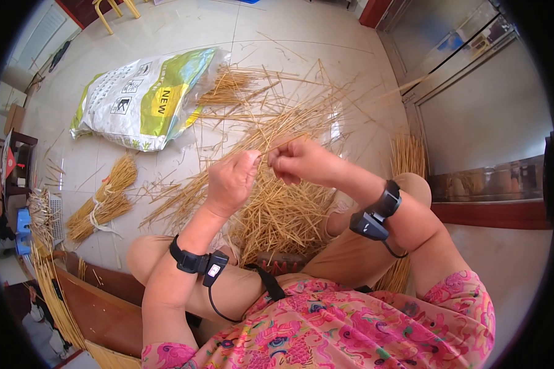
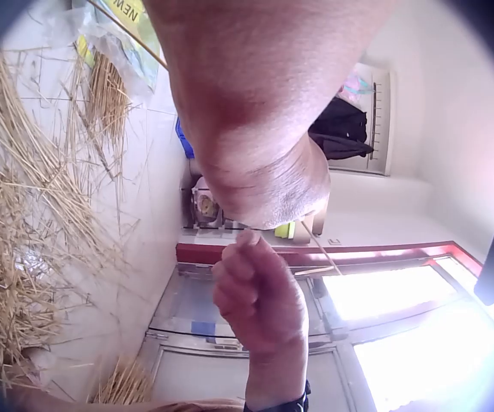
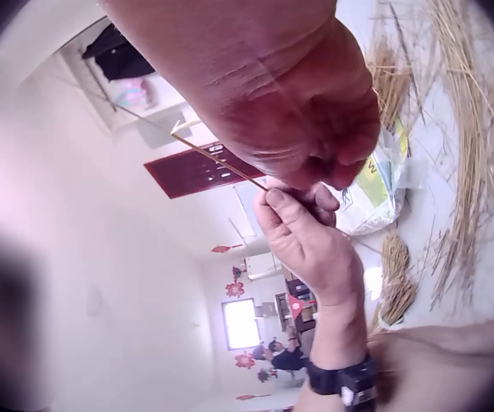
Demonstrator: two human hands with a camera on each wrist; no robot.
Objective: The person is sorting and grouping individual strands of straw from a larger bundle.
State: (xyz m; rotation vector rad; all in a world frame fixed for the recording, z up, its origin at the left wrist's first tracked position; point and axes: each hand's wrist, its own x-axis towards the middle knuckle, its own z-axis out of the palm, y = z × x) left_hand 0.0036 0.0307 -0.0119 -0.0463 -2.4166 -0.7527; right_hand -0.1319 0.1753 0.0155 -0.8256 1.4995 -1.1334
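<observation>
A thin straw stalk (image 3: 219, 160) runs between the hands, which meet in front of the seated person's knees. With thumb and finger, the left hand (image 1: 229, 179) pinches the stalk, clearest in the right wrist view, where that hand (image 3: 309, 249) is below the other. Right beside it, the right hand (image 1: 306, 161) has its fingers curled in at the same stalk; its fingertips are partly hidden. Seen from the left wrist, the right hand (image 2: 264, 296) sits close under the left. Beneath both hands lies a loose heap of straw (image 1: 283, 212) on the floor.
A white and green printed bag (image 1: 120, 89) lies ahead on the left, straw (image 1: 228, 86) sticking from its mouth. Nearer is a tied straw bundle (image 1: 101, 200). Another bunch (image 1: 408, 157) stands by the metal door (image 1: 486, 111) at right. A brown wooden box (image 1: 101, 304) is at left.
</observation>
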